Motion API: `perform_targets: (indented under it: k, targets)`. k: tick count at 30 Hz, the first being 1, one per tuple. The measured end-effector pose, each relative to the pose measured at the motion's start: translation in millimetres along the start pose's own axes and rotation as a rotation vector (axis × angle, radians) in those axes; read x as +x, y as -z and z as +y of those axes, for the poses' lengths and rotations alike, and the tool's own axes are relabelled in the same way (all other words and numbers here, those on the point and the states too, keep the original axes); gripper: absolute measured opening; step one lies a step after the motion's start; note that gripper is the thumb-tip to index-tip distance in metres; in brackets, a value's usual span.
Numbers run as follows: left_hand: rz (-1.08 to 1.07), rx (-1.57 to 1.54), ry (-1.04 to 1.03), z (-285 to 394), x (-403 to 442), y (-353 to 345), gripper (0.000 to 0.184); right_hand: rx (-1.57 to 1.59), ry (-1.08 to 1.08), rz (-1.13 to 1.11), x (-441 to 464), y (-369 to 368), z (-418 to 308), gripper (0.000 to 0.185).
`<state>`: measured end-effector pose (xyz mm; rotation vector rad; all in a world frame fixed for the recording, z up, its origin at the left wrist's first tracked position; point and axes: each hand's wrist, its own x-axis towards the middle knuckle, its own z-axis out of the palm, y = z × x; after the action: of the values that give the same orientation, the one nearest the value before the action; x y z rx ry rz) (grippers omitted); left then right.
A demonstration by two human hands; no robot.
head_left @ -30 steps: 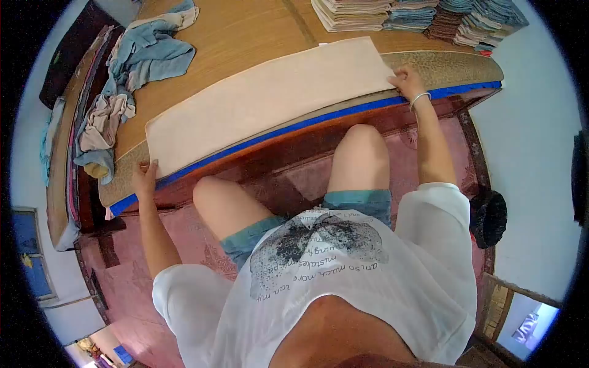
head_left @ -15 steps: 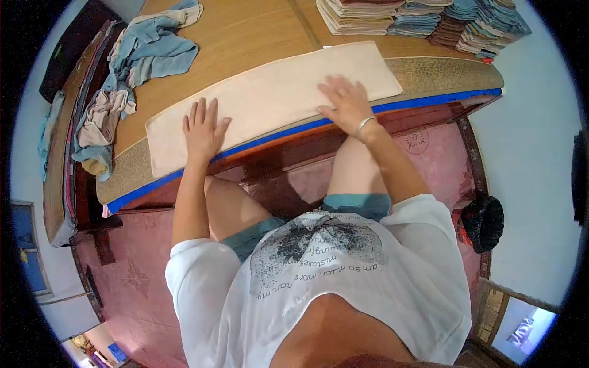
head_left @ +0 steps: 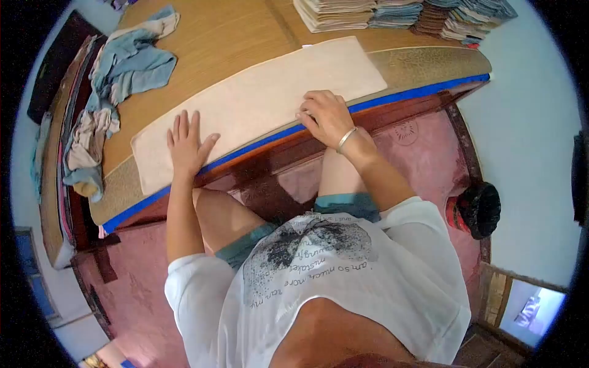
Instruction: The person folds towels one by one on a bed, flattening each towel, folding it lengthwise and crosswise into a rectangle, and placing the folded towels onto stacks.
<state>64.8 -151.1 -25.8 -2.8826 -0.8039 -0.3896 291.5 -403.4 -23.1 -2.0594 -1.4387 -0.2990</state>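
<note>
A long cream cloth (head_left: 257, 92), which looks like a folded towel, lies flat along the table's near edge. On its left part rests my left hand (head_left: 187, 147), palm down with the fingers spread and the thumb out to the side. My right hand (head_left: 328, 116), with a silver bracelet at the wrist, is at the cloth's near edge, right of the middle. Its fingers are curled in toward the thumb. Whether they pinch any fabric is hidden from view.
A patterned brown mat (head_left: 429, 64) with a blue edge (head_left: 399, 97) lies under the cloth. Folded cloth stacks (head_left: 334, 15) stand at the back right. Crumpled blue and pinkish cloths (head_left: 132, 64) lie at the left. A black-lined bin (head_left: 480, 210) is on the floor at right.
My right hand has drawn back from the cloth's surface to its near edge, and its fingers have curled. My left hand stays flat on the cloth. The camera view has shifted slightly.
</note>
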Motion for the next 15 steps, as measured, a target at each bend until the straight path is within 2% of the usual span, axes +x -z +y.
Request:
perform_targets:
  k: [2, 4, 5, 7, 9, 10, 12, 15]
  targets:
    - [0.008, -0.023, -0.002, -2, -2, 0, 0.072, -0.062, -0.025, 0.029, -1, 1, 13, 0.019]
    - [0.012, -0.013, -0.008, -2, -2, 0, 0.072, -0.305, -0.229, -0.003, -6, 21, 41, 0.020]
    - [0.013, -0.002, -0.002, -1, -2, 0, 0.072, -0.329, -0.319, -0.092, -6, 34, 61, 0.020]
    - [0.011, -0.002, 0.006, 1, -2, 0, 0.072, -0.367, -0.377, -0.025, -15, 50, 91, 0.020]
    - [0.012, 0.006, 0.027, 2, -1, 0, 0.072, -0.577, -0.520, 0.057, -11, 64, 103, 0.021]
    - [0.022, 0.002, 0.017, 2, -2, 0, 0.072, -0.575, -0.514, 0.059, -6, 60, 108, 0.021]
    - [0.040, -0.001, 0.001, 0, -2, -2, 0.073, -0.426, -0.255, 0.191, 6, 45, 116, 0.024]
    - [0.028, -0.005, 0.006, -1, -2, -4, 0.073, -0.247, -0.150, 0.137, 38, 17, 77, 0.033]
